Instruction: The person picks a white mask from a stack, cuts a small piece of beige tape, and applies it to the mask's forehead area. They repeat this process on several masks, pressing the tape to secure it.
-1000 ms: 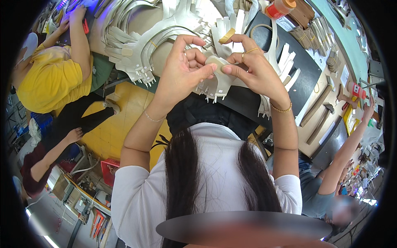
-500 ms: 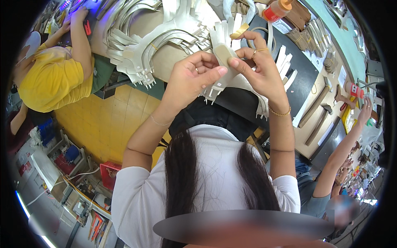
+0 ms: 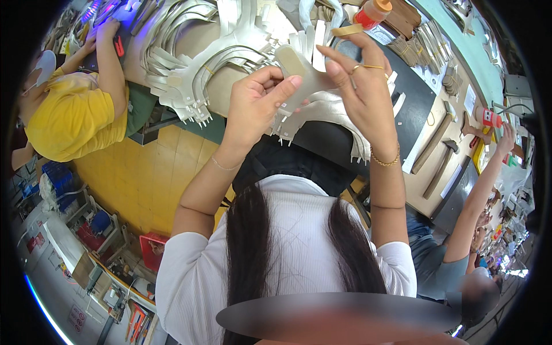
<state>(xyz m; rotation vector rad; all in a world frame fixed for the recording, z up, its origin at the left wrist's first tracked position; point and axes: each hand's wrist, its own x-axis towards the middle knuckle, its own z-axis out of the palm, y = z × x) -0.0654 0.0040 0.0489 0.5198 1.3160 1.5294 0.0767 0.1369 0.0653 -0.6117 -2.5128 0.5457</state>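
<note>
Over the near edge of the worktop (image 3: pixel 422 195), a flat pale piece (image 3: pixel 313 83) with a rounded beige pad (image 3: pixel 290 60), pinched between thumb and fingers of the left hand (image 3: pixel 259 100). Just beside it, the right hand (image 3: pixel 365 86), fingers spread and thumb apart, with a tan strip (image 3: pixel 348 30) at the index fingertip; impossible to tell touch from near-touch with the piece. Below both hands, a curved pale piece (image 3: pixel 322 118) along the near edge of a black board (image 3: pixel 417 109). More open room rightward, across bare board toward two hammers (image 3: pixel 440 135); tighter leftward, beside a stack of curved pieces (image 3: pixel 195 69). Beyond the right hand, an orange-capped bottle (image 3: pixel 374 12) and bundled strips (image 3: pixel 417 52). Farther out, yellow floor (image 3: pixel 172 167), a red basket (image 3: pixel 152 250) and a person in a yellow shirt (image 3: pixel 75 109); at far right, another person's arm (image 3: pixel 477 190).
</note>
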